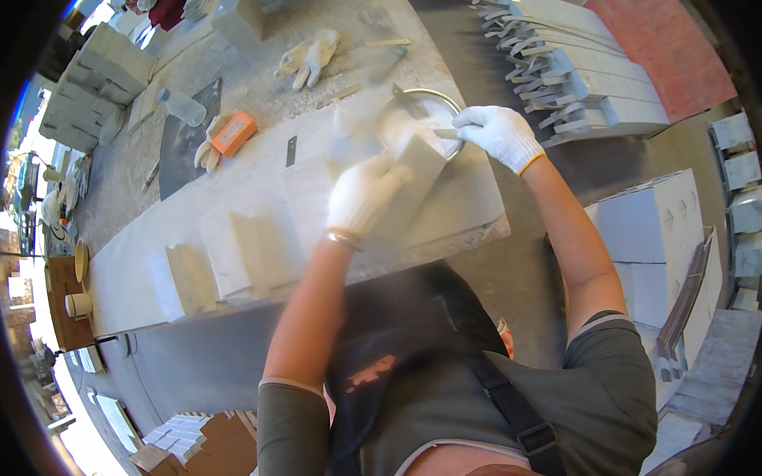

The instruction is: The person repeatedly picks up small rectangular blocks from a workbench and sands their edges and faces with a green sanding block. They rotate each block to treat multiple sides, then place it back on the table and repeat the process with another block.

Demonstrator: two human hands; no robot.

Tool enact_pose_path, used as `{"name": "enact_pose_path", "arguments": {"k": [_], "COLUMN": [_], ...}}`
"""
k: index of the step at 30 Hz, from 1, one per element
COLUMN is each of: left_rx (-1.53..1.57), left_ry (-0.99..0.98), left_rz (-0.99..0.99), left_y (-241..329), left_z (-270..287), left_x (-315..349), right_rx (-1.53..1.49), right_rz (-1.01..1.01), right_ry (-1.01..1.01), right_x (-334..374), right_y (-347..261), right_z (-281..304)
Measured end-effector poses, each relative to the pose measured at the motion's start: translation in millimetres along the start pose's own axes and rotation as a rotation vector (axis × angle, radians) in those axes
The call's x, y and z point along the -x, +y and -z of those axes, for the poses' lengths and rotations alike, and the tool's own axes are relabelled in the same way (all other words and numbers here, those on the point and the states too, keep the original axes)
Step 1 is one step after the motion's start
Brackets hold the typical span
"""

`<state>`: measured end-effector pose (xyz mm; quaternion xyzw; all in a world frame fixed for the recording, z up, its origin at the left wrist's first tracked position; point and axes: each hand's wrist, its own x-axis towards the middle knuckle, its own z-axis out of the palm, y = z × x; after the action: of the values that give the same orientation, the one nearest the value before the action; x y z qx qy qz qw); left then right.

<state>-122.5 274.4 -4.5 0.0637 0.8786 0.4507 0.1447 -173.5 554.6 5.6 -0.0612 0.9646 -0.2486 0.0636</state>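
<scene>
White knitted gloves cover both my hands. My left hand (367, 192) is closed on the side of a pale stone block (419, 176), which is tilted beside the rim of a round metal dish. White powdery or pasty material lies in this dish (459, 109). At the dish's right side, my right hand (497, 137) pinches a thin, flat tool (446, 133) reaching over the dish; its exact kind is blurred. Left of my left hand, pale stone pieces (230, 253) stand along the near part of the slab-topped table (126, 268).
An orange box (235, 134), a clear bottle (182, 106) and a loose white glove (312, 57) lie farther back on the table. To the right stand strapped white slabs (593, 67) and white cartons (649, 237). A brown carton (212, 458) stands at the lower left.
</scene>
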Motion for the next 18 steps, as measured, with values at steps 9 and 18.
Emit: {"name": "enact_pose_path", "arguments": {"k": [9,18], "left_rx": [-0.049,-0.080], "left_ry": [-0.014,-0.011], "left_rz": [0.010,0.006], "left_y": [1.9,-1.2], "left_z": [-0.1,-2.1], "left_x": [-0.9,-3.5], "right_rx": [-0.494,-0.810], "right_rz": [-0.026,-0.231], "right_ry": [-0.023,-0.133], "right_x": [-23.4,-15.9], "right_y": [3.8,-2.9], "right_z": [-10.7,-0.3]}}
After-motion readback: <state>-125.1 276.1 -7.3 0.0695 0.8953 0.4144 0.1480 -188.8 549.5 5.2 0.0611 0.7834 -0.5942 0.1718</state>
